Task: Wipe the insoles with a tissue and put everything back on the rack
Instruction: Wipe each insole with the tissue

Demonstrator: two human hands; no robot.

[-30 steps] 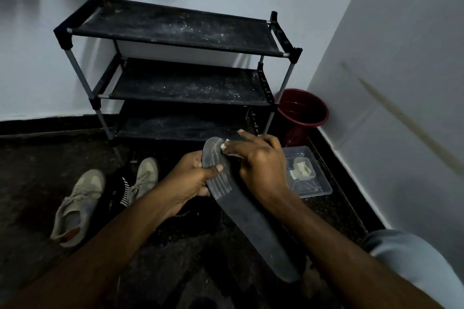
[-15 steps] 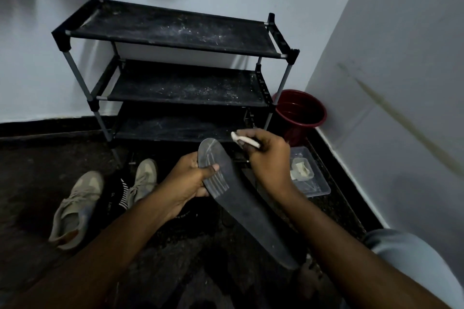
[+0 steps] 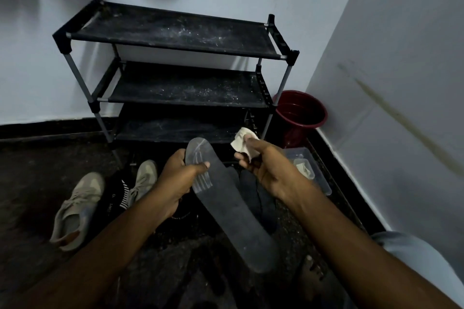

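Note:
A long dark insole (image 3: pixel 233 211) is held up over the floor, its toe end pointing at the rack. My left hand (image 3: pixel 179 178) grips it near the toe, thumb across the top face. My right hand (image 3: pixel 263 165) pinches a crumpled white tissue (image 3: pixel 242 142) a little to the right of the insole, not touching it. The black three-shelf rack (image 3: pixel 175 35) stands against the wall with dusty, bare shelves. Two beige sneakers (image 3: pixel 77 208) lie on the floor at the left, a dark item with white stripes between them.
A dark red bucket (image 3: pixel 301 113) stands in the corner right of the rack. A clear plastic box (image 3: pixel 316 178) with a crumpled tissue inside sits on the floor by the right wall. Dark shapes lie on the floor under the insole. My knee (image 3: pixel 414 258) shows at lower right.
My right hand has lifted the tissue off the insole's toe end and drawn it to the right. The left hand keeps its grip on the insole.

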